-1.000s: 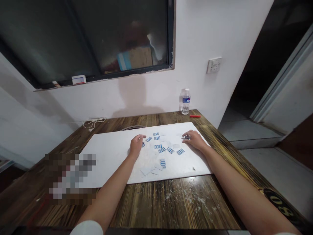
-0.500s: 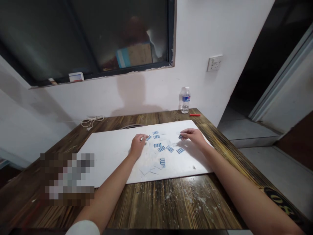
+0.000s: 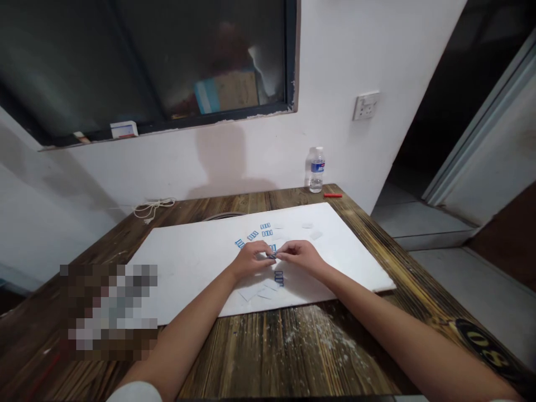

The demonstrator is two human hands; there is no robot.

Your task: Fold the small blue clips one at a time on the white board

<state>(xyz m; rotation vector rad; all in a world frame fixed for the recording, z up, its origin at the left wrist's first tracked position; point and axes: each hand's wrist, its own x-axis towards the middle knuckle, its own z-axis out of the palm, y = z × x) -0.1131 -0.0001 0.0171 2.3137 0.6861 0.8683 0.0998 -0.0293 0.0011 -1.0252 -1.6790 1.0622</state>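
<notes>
Pinching one small blue-marked piece (image 3: 272, 256) between fingertips, the left hand (image 3: 250, 261) and right hand (image 3: 303, 258) nearly meet.

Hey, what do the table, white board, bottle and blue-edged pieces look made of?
The table looks like dark-stained wood, by its streaky grain. The white board, fairly matte and plain, may be foam. The bottle, see-through and shiny, is probably plastic. The blue-edged pieces look flat, maybe card or plastic, but too small to judge.

Plain whitish left sleeve (image 3: 134, 392) above a bare forearm (image 3: 184, 335)
</notes>
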